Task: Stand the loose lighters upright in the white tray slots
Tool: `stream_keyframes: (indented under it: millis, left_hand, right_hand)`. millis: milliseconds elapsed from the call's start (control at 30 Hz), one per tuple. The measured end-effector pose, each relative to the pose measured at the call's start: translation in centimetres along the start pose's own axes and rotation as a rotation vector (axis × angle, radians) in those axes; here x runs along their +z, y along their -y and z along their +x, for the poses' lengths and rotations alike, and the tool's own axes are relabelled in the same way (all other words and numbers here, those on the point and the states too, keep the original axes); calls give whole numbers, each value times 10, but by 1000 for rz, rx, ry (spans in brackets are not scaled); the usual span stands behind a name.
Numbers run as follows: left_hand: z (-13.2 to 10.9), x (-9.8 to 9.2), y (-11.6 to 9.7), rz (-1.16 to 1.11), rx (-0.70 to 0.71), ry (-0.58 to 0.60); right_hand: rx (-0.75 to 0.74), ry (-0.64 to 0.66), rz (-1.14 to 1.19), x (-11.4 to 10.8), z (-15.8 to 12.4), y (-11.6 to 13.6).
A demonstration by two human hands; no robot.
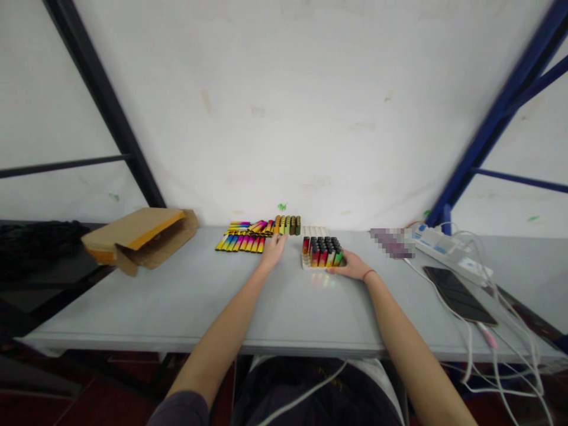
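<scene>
Several shiny multicoloured sticks [242,241] lie in rows at the far middle of the grey table [186,302]. My left hand [274,247] reaches to their right end and touches them; whether it grips one I cannot tell. A white tray [316,232] holds several upright sticks with black tops [322,251]. My right hand [348,266] rests against the tray's near right corner and holds it. A few more sticks [287,225] stand upright behind the lying ones.
An open cardboard box [137,238] lies on its side at the left. At the right are a white power strip [448,251], a dark phone [459,294] on a cable and several loose white cables [501,355]. A white wall stands behind the table.
</scene>
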State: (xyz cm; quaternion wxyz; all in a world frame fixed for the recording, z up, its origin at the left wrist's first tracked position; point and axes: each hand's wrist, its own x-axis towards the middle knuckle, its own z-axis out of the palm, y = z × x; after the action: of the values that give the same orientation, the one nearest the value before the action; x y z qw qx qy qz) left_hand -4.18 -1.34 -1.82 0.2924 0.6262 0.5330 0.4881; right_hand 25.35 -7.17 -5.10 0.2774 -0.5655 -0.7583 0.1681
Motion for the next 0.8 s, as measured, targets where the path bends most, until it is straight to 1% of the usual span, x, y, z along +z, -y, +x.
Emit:
stream_keyframes:
  millis: [100,200,333,533,700,800]
  left_hand:
    - [3,-4,-2,-4,-44,-16]
    - [5,-8,-3,15,-52,-66]
    - [4,-9,-3,60,-69,-96]
    - [-2,-7,-3,91,-81,-85]
    - [0,-7,-2,136,-88,-70]
    - [4,-8,1,228,-33,-54]
  right_hand:
    - [-4,-9,4,0,0,0]
    - [-8,-18,7,1,0,0]
    - [-11,-11,10,2,0,-1]
    - [4,-17,-7,3,0,-2]
    - [0,-8,5,2,0,-1]
    - [-8,0,-5,2,0,-1]
